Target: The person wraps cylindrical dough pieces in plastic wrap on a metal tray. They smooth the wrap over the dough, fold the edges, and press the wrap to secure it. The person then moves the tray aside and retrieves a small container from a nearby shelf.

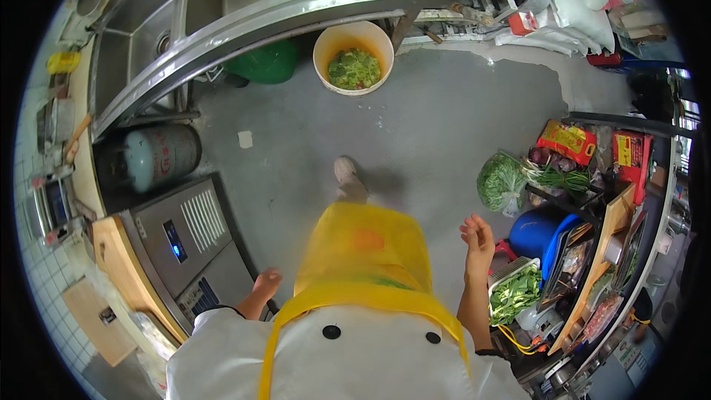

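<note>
My left hand (268,283) hangs low at my left side, fingers loosely curled, near the stainless-steel appliance (191,244); whether it holds anything is hard to tell. On the other side my right hand (477,233) is raised over the floor, its fingers apart and nothing in them. Between the hands hangs my yellow apron (366,255), and one shoe (345,169) shows beyond it. To the right of my right hand are a basket of leafy greens (516,291) and a blue barrel (536,233). Ahead, a white bucket (353,86) with green leaf scraps (354,68) stands by the sink unit.
A steel sink counter (266,8) spans the upper left, above a green tub (266,61). A gas cylinder (161,156) stands at the left. Bagged greens (501,183), spring onions and red packages (566,141) lie at the right, beside shelving. White sacks (577,16) fill the upper right.
</note>
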A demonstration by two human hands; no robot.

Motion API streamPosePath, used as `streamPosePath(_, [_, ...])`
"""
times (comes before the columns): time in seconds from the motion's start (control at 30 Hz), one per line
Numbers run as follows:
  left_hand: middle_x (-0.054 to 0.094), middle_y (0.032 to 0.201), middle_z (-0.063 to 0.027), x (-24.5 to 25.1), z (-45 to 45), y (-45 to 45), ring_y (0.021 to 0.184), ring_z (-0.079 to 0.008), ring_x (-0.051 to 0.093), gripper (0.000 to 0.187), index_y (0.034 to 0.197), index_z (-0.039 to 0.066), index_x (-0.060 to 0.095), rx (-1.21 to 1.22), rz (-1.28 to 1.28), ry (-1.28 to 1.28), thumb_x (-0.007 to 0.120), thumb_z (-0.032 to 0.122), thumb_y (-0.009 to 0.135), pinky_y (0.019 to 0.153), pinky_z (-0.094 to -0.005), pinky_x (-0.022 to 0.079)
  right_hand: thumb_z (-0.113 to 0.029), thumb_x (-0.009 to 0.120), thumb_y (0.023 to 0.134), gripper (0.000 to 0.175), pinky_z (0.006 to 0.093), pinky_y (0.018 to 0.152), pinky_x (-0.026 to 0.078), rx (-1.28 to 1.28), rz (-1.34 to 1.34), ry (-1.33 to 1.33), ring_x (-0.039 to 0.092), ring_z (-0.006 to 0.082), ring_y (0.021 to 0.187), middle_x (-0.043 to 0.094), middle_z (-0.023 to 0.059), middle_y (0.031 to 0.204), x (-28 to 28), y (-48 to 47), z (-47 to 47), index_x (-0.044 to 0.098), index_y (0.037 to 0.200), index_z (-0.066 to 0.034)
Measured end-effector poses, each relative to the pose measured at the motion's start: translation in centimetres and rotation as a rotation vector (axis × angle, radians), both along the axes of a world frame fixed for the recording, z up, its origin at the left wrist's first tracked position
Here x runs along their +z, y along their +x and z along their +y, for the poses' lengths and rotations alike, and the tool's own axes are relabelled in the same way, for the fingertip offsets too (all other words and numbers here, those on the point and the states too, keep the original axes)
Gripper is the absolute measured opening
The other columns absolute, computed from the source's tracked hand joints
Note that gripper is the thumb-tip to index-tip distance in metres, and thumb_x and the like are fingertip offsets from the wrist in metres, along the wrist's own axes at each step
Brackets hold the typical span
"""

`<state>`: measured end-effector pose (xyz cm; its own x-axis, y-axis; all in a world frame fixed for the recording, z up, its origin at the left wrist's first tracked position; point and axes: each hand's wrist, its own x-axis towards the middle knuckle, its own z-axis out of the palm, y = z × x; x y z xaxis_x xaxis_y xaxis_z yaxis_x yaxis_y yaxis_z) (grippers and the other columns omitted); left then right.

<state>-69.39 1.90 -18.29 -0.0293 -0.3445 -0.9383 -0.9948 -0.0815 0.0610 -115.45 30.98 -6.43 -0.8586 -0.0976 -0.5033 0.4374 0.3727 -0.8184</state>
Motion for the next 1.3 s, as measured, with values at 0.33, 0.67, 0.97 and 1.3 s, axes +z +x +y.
streamPosePath(0.33, [0.065, 0.115, -0.0124, 0.0, -2.2, -3.4, 0.110, -0.0259, 0.059, 0.038, 0.118, 0.012, 0.062, 0.128, 0.034, 0.082, 0.062, 0.031, 0.084, 0.091, -0.0366, 0.047, -0.017, 0.059, 0.092, 0.031, 0.0289, 0.082, 0.048, 0.108, -0.058, 0.001, 0.060, 0.0163, 0.094, 0.062, 0.0068, 0.107, -0.4, -2.2, -7.9, 0.055, 0.120, -0.0022])
streamPosePath(0.67, [0.043, 0.141, -0.0161, 13.2, 6.0, -7.4, 0.131, -0.0260, 0.040, 0.071, 0.142, 0.007, 0.037, 0.828, 0.570, 0.013, 0.062, 0.044, 0.088, 0.108, -0.0342, 0.032, 0.010, 0.040, 0.085, 0.045, 0.0281, 0.082, 0.048, 0.995, 0.150, -0.120, 0.056, 0.0168, 0.105, 0.057, 0.0117, 0.119, -0.5, -6.9, -26.0, 0.052, 0.125, -0.0065])
streamPosePath(0.97, [0.030, 0.151, -0.0143, 5.8, 7.8, 6.5, 0.141, -0.0324, 0.022, 0.084, 0.146, 0.015, 0.033, 0.885, 0.666, -0.051, 0.051, 0.066, 0.083, 0.115, -0.0405, 0.017, -0.009, 0.055, 0.091, 0.031, 0.0299, 0.068, 0.055, 2.196, -0.119, 0.143, 0.067, 0.0194, 0.079, 0.068, 0.0128, 0.090, 0.9, 10.6, -35.5, 0.058, 0.122, -0.0056])
streamPosePath(1.3, [0.047, 0.139, -0.0158, 0.6, 14.9, 24.8, 0.126, -0.0338, 0.046, 0.079, 0.140, 0.009, 0.041, 1.275, 0.108, -0.472, 0.065, 0.052, 0.079, 0.103, -0.0415, 0.038, -0.007, 0.057, 0.091, 0.056, 0.0266, 0.067, 0.053, 2.386, -0.180, 0.062, 0.064, 0.0161, 0.079, 0.060, 0.0159, 0.113, 8.8, 42.9, -50.7, 0.037, 0.143, -0.0108])
